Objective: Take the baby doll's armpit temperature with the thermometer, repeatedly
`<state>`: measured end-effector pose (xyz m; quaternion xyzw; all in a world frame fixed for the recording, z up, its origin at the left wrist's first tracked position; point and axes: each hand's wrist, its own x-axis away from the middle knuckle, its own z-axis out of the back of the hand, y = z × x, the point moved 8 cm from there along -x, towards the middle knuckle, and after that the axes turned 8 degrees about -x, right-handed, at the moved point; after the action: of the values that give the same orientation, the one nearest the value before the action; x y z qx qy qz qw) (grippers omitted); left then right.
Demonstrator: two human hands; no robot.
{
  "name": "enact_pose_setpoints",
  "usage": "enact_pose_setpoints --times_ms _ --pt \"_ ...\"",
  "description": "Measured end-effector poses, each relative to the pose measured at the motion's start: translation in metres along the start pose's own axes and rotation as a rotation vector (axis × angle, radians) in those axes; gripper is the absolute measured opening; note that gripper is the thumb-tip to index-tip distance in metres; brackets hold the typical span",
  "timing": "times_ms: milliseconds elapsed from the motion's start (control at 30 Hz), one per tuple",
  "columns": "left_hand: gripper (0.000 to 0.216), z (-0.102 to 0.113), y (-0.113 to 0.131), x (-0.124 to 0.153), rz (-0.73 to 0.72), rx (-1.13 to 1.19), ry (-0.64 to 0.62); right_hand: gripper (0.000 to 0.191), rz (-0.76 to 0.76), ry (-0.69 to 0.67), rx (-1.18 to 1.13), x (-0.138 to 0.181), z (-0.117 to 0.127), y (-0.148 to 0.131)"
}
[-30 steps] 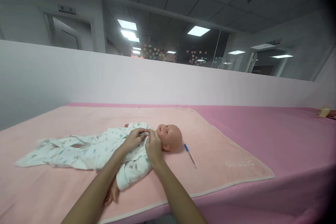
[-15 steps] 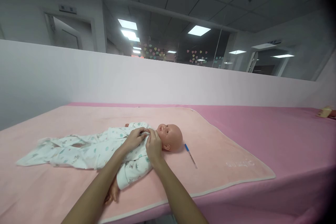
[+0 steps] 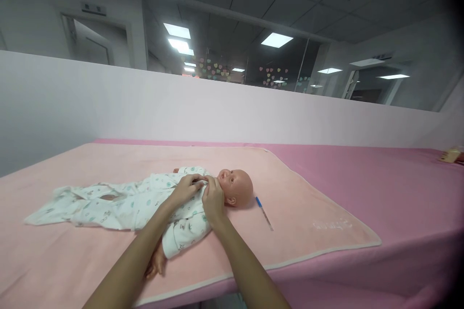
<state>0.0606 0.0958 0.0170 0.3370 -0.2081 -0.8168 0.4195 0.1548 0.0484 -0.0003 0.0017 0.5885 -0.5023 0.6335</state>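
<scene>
A baby doll [image 3: 236,187] lies on its back, its bald head to the right. It wears a white patterned baby outfit [image 3: 145,202] with long sleeves and legs. At the chest, just below the doll's neck, my left hand [image 3: 186,188] pinches the outfit's front with bent fingers. My right hand [image 3: 213,198] is closed on the same front edge, beside the doll's chin, and the fingertips of both hands nearly meet. Whatever fastener may lie between them is hidden by the fingers. One doll hand [image 3: 156,263] sticks out of the near sleeve.
A peach blanket [image 3: 297,217] with a pale edge lies under the doll on a pink-covered table [image 3: 380,188]. A blue-capped pen [image 3: 264,214] rests right of the doll's head. A low white wall [image 3: 232,111] stands behind. A yellowish object [image 3: 449,155] sits at the far right.
Both hands stay at the outfit's neckline with hardly any movement. The whole view has shifted very slightly.
</scene>
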Motion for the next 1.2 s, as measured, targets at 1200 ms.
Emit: enact_pose_setpoints --times_ms 1200 --pt "0.023 -0.01 -0.006 -0.005 -0.074 -0.368 -0.001 0.026 -0.038 -0.021 -0.107 -0.001 0.003 0.0"
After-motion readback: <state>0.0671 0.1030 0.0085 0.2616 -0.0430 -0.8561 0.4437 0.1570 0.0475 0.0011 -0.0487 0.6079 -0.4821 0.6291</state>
